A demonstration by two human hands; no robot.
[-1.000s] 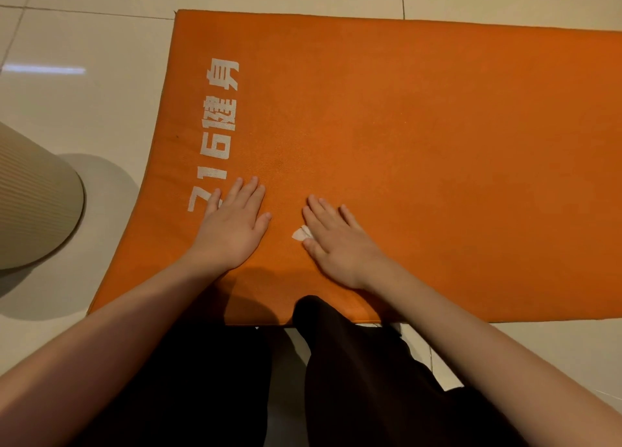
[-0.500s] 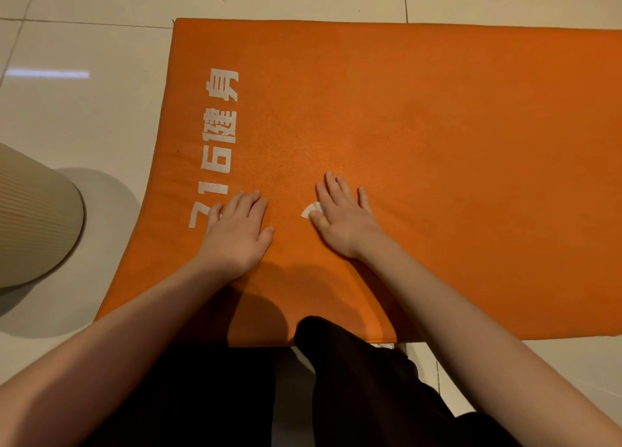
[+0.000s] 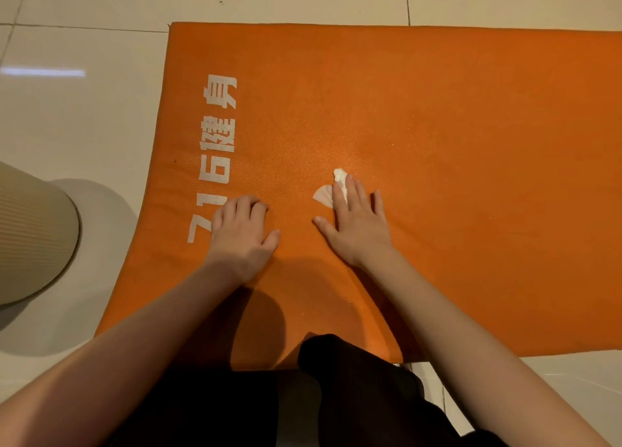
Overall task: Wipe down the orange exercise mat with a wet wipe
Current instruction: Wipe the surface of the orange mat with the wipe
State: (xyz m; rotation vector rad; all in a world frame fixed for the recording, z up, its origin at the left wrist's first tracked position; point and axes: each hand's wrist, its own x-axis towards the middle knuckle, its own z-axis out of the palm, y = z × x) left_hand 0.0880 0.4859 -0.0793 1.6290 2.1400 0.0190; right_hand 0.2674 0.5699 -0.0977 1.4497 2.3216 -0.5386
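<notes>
So right now your right hand (image 3: 356, 224) is laid flat, fingers straight and a bit spread, pinning the wet wipe (image 3: 323, 195) against the orange exercise mat (image 3: 454, 126). The wipe is bunched up and mostly under your fingers, with only a crumpled bit poking out past the fingertips and a fan-shaped bit beside the index finger. Your left hand (image 3: 240, 231) holds nothing. It's palm-down on the mat just beside the white lettering (image 3: 217, 143), fingertips a little bent, and looks like it's bracing you. The wipe sits toward the near-left part of the mat, not far from the printed end. Progress-wise, I honestly can't make out any wet streaks or darker patches, so I can't tell how much is actually clean. My guess is you're fairly early: the far strip, the lettering end and the whole stretch running off to the right all look untouched, so most of the wiping is probably still ahead.
</notes>
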